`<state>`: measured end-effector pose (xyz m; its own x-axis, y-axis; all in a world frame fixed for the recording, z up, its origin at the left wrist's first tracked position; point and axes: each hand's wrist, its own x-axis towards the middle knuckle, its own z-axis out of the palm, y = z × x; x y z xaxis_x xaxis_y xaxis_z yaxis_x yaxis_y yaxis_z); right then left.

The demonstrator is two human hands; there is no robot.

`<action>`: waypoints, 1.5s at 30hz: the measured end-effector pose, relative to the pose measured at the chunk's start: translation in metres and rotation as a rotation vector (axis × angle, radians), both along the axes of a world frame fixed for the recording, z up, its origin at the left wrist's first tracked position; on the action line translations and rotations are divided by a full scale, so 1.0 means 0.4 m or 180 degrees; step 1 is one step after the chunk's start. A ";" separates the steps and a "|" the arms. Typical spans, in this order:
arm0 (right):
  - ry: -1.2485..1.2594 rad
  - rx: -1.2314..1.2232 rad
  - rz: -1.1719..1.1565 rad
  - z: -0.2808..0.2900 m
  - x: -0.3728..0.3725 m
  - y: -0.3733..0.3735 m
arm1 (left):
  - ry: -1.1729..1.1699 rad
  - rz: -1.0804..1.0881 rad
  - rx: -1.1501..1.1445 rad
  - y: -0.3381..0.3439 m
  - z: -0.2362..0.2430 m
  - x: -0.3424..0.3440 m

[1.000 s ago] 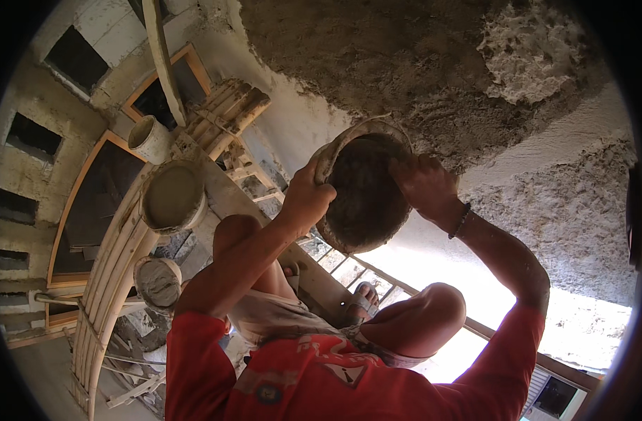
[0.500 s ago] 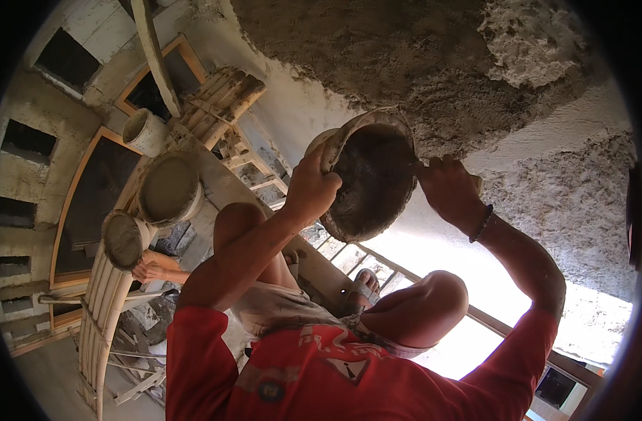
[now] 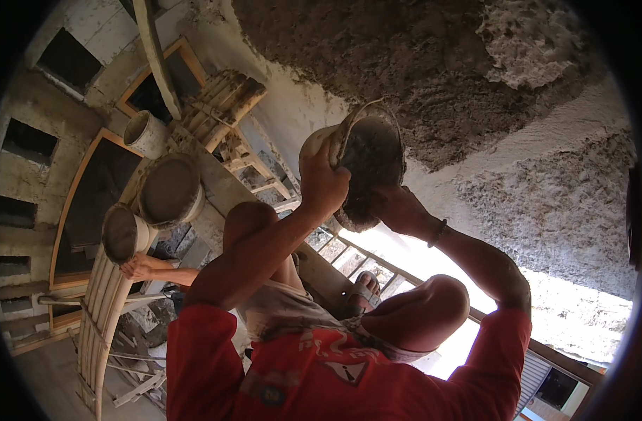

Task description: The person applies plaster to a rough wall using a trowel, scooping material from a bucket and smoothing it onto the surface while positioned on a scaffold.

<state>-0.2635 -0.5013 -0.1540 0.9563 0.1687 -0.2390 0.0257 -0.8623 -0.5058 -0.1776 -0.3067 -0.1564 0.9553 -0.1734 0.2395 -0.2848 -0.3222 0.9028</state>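
Note:
My left hand (image 3: 326,184) grips the rim of a mortar-smeared bucket (image 3: 321,146) and holds it up, tilted, its mouth turned to the right. Dark wet mortar (image 3: 368,158) coats the inside. My right hand (image 3: 403,212) is closed at the lower part of the bucket's mouth, fingers partly inside. What it holds is hidden now; a light handle end showed beside this hand a moment ago. Just beyond the bucket is a wall surface with a dark patch of fresh mortar (image 3: 433,84).
At left, a co-worker's hands (image 3: 140,268) touch a mortar-filled bucket (image 3: 121,235) beside a wider mortar tub (image 3: 170,191) and a white bucket (image 3: 145,133). I sit with bent knees above a plank (image 3: 321,270). Bamboo scaffolding (image 3: 100,330) and a slanting pole (image 3: 156,59) stand at left.
My right hand has moved left and down from the bucket's right edge into its mouth. The bucket has turned more side-on and shifted slightly left. The co-worker's bucket is tilted a little differently.

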 end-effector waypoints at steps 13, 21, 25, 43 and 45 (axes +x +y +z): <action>-0.0536 -0.0022 -0.0412 0.068 -0.051 -0.111 | 0.1809 -0.0406 -0.1233 0.054 0.120 -0.011; -0.0217 0.0319 -0.0449 0.384 -0.068 -0.121 | 0.1902 -0.0401 -0.1614 0.067 0.126 -0.015; -0.0016 0.0136 -0.0237 0.595 -0.103 -0.145 | 0.1916 -0.0472 -0.1735 0.060 0.123 -0.025; -0.1540 -0.0452 -0.1950 0.946 -0.094 -0.459 | 0.2092 -0.0517 -0.1336 0.055 0.129 -0.025; -0.1249 -0.0458 -0.1649 0.833 -0.109 -0.414 | 0.2027 -0.0603 -0.1210 0.040 0.135 -0.023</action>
